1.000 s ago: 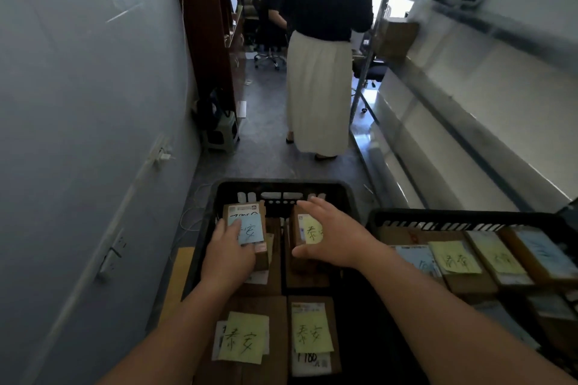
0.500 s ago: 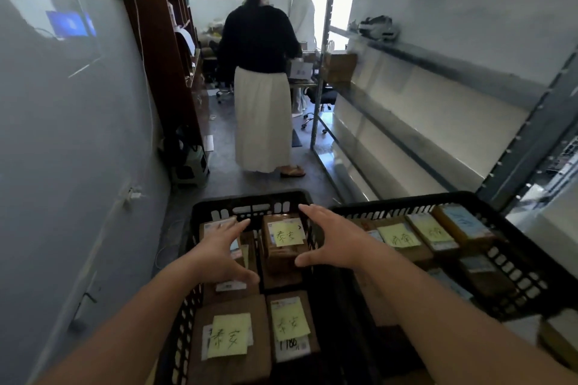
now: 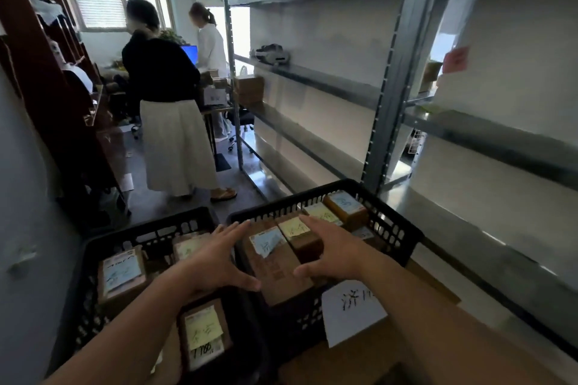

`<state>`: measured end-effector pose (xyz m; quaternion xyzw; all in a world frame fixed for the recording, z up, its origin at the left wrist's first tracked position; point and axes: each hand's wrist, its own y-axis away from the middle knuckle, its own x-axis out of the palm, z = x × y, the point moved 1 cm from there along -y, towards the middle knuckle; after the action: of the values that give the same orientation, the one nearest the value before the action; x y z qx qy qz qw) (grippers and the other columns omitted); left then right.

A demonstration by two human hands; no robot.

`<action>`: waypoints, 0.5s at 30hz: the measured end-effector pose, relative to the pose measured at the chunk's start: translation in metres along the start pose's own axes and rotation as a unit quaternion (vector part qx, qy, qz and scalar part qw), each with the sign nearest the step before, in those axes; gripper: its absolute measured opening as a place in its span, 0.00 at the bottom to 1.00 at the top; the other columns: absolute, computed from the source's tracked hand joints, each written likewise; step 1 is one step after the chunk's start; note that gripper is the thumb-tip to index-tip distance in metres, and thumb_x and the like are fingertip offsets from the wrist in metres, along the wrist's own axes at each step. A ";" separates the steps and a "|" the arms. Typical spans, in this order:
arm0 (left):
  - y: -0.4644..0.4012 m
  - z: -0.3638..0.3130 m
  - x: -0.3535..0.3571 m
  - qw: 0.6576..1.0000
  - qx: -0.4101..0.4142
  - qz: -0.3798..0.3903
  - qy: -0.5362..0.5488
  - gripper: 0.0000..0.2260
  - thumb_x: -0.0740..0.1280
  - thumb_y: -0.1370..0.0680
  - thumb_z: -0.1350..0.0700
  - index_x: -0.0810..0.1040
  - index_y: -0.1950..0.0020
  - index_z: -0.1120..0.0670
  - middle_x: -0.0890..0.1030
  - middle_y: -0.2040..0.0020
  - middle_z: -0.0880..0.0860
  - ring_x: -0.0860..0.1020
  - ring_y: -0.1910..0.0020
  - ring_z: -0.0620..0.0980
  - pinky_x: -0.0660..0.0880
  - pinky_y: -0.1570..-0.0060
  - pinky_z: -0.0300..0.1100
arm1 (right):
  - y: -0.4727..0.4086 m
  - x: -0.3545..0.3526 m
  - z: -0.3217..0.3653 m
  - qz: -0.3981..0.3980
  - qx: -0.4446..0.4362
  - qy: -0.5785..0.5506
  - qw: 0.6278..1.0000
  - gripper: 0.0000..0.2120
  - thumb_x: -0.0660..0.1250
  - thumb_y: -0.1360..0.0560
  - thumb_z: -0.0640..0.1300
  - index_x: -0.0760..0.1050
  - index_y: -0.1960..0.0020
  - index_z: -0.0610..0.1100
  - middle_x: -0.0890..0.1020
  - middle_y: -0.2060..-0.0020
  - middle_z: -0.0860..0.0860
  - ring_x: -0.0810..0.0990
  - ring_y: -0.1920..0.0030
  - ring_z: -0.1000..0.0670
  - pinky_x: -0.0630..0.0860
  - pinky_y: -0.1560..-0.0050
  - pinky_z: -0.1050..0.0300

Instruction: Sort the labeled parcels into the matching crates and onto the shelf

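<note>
The blue-labelled parcel [image 3: 275, 262] lies in the right crate [image 3: 394, 228], between our spread, empty left hand [image 3: 215, 259] and right hand [image 3: 334, 253]. We judge it stiff cardboard, light; grip its side faces.

Two bare forearms enter from the bottom edge, with no sleeve, cuff or glove showing anywhere along them. The left hand [image 3: 215, 262] and the right hand [image 3: 336, 255] carry no ring, watch or band that can be made out. The fingers [image 3: 233, 230] end in short, plain nails.
</note>
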<state>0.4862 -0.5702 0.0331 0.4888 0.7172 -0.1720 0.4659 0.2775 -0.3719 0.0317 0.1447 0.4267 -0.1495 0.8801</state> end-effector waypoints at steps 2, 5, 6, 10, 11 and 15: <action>-0.005 -0.038 0.016 0.999 0.037 0.014 -0.004 0.61 0.80 0.40 0.35 0.44 0.18 0.40 0.46 0.18 0.44 0.41 0.19 0.49 0.47 0.21 0.53 | 0.032 -0.017 -0.026 -0.015 0.023 0.004 1.000 0.61 0.77 0.39 0.75 0.46 0.17 0.64 0.54 0.17 0.60 0.55 0.19 0.53 0.58 0.22 0.50; -0.013 -0.095 0.048 0.997 0.059 0.035 -0.026 0.59 0.80 0.36 0.38 0.43 0.18 0.41 0.46 0.17 0.45 0.42 0.19 0.50 0.49 0.21 0.55 | 0.087 -0.040 -0.063 -0.046 0.063 0.015 0.997 0.61 0.77 0.39 0.74 0.47 0.16 0.62 0.54 0.16 0.59 0.55 0.19 0.52 0.57 0.23 0.50; -0.015 -0.115 0.060 0.997 0.060 0.038 -0.025 0.60 0.81 0.38 0.38 0.44 0.18 0.41 0.47 0.18 0.45 0.44 0.19 0.51 0.50 0.21 0.55 | 0.107 -0.048 -0.075 -0.056 0.075 0.015 0.996 0.61 0.77 0.38 0.73 0.47 0.16 0.62 0.54 0.16 0.59 0.55 0.18 0.52 0.57 0.21 0.47; -0.019 -0.195 0.107 0.991 0.105 0.084 -0.018 0.64 0.80 0.43 0.31 0.43 0.18 0.39 0.48 0.18 0.44 0.48 0.20 0.51 0.52 0.22 0.56 | 0.190 -0.076 -0.126 -0.097 0.124 0.007 0.988 0.59 0.77 0.37 0.72 0.48 0.16 0.62 0.54 0.16 0.58 0.55 0.18 0.51 0.58 0.20 0.42; -0.020 -0.215 0.119 0.988 0.121 0.096 -0.022 0.64 0.79 0.43 0.30 0.42 0.19 0.39 0.47 0.18 0.43 0.46 0.19 0.51 0.51 0.22 0.57 | 0.212 -0.083 -0.138 -0.105 0.134 0.009 0.985 0.59 0.77 0.37 0.72 0.48 0.16 0.62 0.54 0.16 0.58 0.54 0.18 0.51 0.57 0.20 0.43; -0.018 -0.295 0.167 0.970 0.207 0.121 -0.028 0.57 0.80 0.38 0.36 0.48 0.19 0.41 0.55 0.21 0.42 0.51 0.20 0.51 0.58 0.25 0.51 | 0.301 -0.104 -0.188 -0.133 0.184 0.001 0.974 0.59 0.75 0.37 0.76 0.46 0.16 0.63 0.53 0.16 0.58 0.54 0.18 0.51 0.57 0.22 0.47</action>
<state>0.3085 -0.2805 0.0391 0.6530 0.5880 -0.2727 0.3918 0.1994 -0.0101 0.0412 0.2464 0.4077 -0.3416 0.8102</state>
